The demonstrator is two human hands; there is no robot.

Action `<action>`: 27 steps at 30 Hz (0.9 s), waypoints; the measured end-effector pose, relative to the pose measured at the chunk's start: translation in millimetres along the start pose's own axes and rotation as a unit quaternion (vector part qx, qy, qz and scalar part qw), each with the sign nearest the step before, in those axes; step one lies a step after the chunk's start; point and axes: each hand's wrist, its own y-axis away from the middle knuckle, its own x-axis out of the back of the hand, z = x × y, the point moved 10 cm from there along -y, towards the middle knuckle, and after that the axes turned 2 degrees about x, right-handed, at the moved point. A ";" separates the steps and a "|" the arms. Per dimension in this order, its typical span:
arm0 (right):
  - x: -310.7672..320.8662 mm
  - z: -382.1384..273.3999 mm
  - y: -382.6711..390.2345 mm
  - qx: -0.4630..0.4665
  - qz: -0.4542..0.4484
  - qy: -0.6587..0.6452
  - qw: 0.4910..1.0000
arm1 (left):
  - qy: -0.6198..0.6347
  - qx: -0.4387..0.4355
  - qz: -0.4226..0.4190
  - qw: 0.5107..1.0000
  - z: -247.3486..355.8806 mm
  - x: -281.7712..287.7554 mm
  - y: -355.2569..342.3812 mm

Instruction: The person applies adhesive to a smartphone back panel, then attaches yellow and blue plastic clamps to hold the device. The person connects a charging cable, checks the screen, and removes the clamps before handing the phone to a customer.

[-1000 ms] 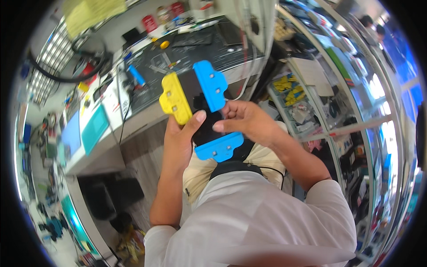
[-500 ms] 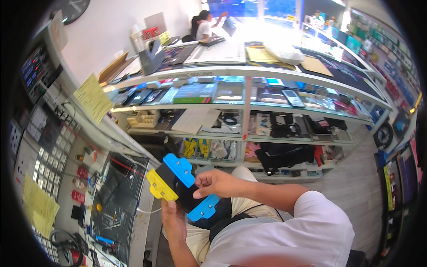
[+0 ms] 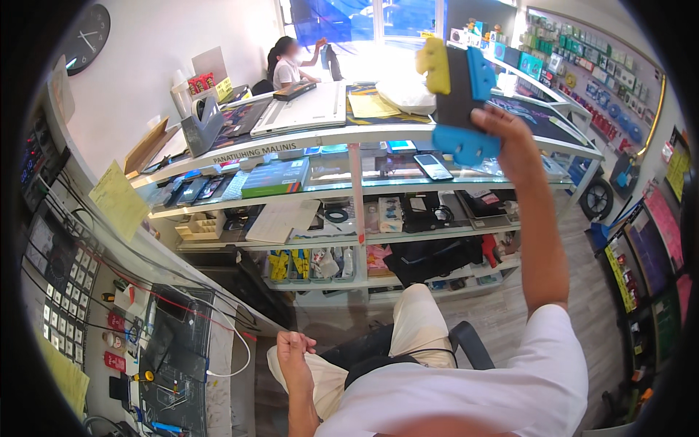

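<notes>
My right hand [image 3: 507, 138] is raised at the end of an outstretched arm, above the far counter's right half. It grips a flat black phone [image 3: 456, 91], held up on edge. Clipped to the phone's edges are a yellow clamp [image 3: 435, 67], a blue clamp [image 3: 466, 146] along the bottom and another blue clamp [image 3: 480, 75] on the right. Down by my left thigh, my left hand [image 3: 295, 358] has its fingers curled in, with nothing visible in them.
Ahead stands a glass display counter [image 3: 291, 144] bearing a white laptop [image 3: 304, 109] and a white bag [image 3: 408, 97]. A workbench mat [image 3: 178, 364] with tools and a white cable [image 3: 246, 349] lies at left. A person [image 3: 286, 69] sits beyond the counter.
My right hand has carried the clamped phone up and to the right, from my lap to above the counter. My left hand has let go of it, and my view has turned slightly right.
</notes>
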 end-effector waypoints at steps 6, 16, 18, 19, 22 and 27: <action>36.8 -24.7 -69.7 0.014 -0.037 0.049 0.998 | -0.002 0.053 -0.047 0.997 -30.1 -29.7 -4.8; 147.7 -19.3 -164.4 0.001 0.122 0.132 0.984 | 0.106 0.101 -0.079 0.986 -47.4 -41.3 -22.6; 186.8 -11.5 -169.0 -0.031 0.148 0.167 0.974 | 0.116 0.130 -0.061 0.983 -56.8 -34.9 -18.2; 210.8 -8.0 -169.9 -0.047 0.179 0.203 0.962 | 0.114 0.137 -0.047 0.983 -60.7 -30.2 -15.1; 267.0 16.8 -181.1 -0.102 0.196 0.263 0.939 | 0.056 0.121 -0.048 0.990 -63.3 -16.8 -11.4; 362.8 47.1 -174.4 -0.167 0.214 0.262 0.926 | 0.030 0.127 -0.038 0.991 -70.5 8.6 -8.6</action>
